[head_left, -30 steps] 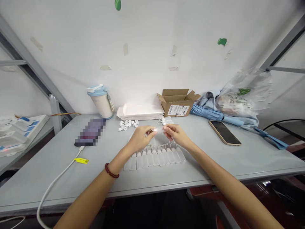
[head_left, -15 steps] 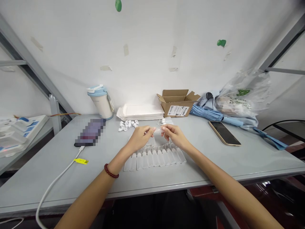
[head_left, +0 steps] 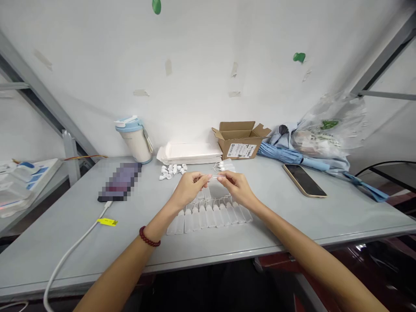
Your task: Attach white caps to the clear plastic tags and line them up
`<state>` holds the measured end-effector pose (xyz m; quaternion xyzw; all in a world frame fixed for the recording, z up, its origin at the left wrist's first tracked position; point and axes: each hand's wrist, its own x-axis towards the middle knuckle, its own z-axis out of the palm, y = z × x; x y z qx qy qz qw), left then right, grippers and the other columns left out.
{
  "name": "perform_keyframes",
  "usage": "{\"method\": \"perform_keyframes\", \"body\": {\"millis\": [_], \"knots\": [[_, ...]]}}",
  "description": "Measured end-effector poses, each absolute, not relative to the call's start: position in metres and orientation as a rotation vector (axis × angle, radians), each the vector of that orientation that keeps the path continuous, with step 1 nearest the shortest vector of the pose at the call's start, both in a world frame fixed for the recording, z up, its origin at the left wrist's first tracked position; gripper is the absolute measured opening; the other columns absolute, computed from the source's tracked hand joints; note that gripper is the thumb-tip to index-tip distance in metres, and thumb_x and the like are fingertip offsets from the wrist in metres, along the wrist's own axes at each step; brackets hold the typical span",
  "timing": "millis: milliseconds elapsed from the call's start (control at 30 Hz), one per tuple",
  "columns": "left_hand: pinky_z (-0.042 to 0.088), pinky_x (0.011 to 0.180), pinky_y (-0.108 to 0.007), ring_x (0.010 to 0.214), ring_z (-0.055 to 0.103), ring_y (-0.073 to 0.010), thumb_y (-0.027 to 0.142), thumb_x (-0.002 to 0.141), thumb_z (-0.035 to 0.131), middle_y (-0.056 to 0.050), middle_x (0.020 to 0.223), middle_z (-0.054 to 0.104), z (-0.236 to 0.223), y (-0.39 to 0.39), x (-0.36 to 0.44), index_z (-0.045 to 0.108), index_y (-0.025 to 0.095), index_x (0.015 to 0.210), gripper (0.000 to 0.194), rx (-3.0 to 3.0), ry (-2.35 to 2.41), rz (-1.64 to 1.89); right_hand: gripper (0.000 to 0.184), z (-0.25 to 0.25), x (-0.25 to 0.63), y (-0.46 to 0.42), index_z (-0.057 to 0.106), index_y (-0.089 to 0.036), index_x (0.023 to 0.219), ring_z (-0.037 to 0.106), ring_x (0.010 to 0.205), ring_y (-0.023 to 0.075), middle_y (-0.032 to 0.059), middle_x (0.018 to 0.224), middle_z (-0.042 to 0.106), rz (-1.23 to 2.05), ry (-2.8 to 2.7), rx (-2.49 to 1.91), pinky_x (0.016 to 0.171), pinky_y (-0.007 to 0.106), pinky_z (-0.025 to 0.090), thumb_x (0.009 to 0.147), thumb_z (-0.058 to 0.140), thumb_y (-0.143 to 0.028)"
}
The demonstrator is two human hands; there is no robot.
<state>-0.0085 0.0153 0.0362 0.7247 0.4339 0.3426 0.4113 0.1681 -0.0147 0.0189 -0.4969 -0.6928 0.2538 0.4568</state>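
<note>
My left hand (head_left: 190, 185) and my right hand (head_left: 238, 186) meet above the desk, each pinched shut. Stretched between their fingertips is a thin white cord (head_left: 213, 177); whatever else the fingers cover I cannot make out. Below them lies a row of translucent flat plastic bottles (head_left: 209, 216), side by side, with white cord loops at their tops. A few more bottles (head_left: 204, 193) lie partly hidden behind my hands. Left of the hands is a pile of small white caps (head_left: 173, 170). Just beyond my right hand sit a few more bottles with cords (head_left: 227, 165).
A stack of white padded envelopes (head_left: 191, 152) and an open cardboard box (head_left: 242, 145) stand at the wall. On the left are a tumbler (head_left: 135, 141) and a cabled phone (head_left: 121, 182). A second phone (head_left: 304, 180), a blue umbrella (head_left: 286, 154) and a plastic bag (head_left: 328, 130) are right.
My hands stay together with the cord between them; the fingers have shifted slightly, the right ones more closed. The whole view has moved a little.
</note>
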Motion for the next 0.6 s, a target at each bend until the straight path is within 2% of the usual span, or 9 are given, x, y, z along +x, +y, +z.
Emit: {"method": "perform_keyframes", "body": {"millis": [167, 367, 467, 600], "knots": [[0.039, 0.06, -0.025, 0.061, 0.05, -0.0135, 0.041, 0.082, 0.052, 0.001, 0.065, 0.059, 0.036, 0.011, -0.009, 0.061, 0.017, 0.072, 0.027, 2.051, 1.064, 0.926, 0.039, 0.018, 0.169, -0.011, 0.055, -0.015, 0.066, 0.031, 0.046, 0.0073, -0.005, 0.054, 0.035, 1.042, -1.47, -1.163, 0.044, 0.022, 0.025, 0.077, 0.055, -0.052], [0.04, 0.061, -0.026, 0.063, 0.051, -0.0137, 0.031, 0.085, 0.052, 0.001, 0.063, 0.055, 0.031, 0.012, -0.007, 0.057, 0.017, 0.07, 0.02, 2.353, 1.028, 1.034, 0.043, 0.019, 0.169, -0.01, 0.04, -0.018, 0.056, 0.02, 0.043, 0.0048, -0.0081, 0.052, 0.024, 1.406, -1.256, -1.045, 0.04, 0.021, 0.021, 0.073, 0.063, -0.05], [0.042, 0.062, -0.027, 0.066, 0.052, -0.0143, 0.032, 0.084, 0.055, 0.0, 0.067, 0.056, 0.029, 0.014, -0.008, 0.056, 0.017, 0.075, 0.017, 2.424, 1.058, 1.148, 0.043, 0.017, 0.17, -0.006, 0.04, -0.018, 0.055, 0.026, 0.042, 0.0053, -0.0068, 0.051, 0.031, 1.353, -1.264, -1.038, 0.041, 0.021, 0.027, 0.075, 0.06, -0.051], [0.047, 0.065, -0.029, 0.079, 0.056, -0.0171, 0.027, 0.085, 0.055, -0.005, 0.085, 0.061, 0.046, -0.001, -0.015, 0.056, 0.017, 0.093, 0.012, 2.462, 1.02, 1.662, 0.036, 0.012, 0.181, 0.006, 0.055, -0.016, 0.066, 0.04, 0.047, 0.0084, -0.0016, 0.058, 0.049, 0.93, -1.341, -1.137, 0.047, 0.024, 0.035, 0.078, 0.055, -0.049]]}}
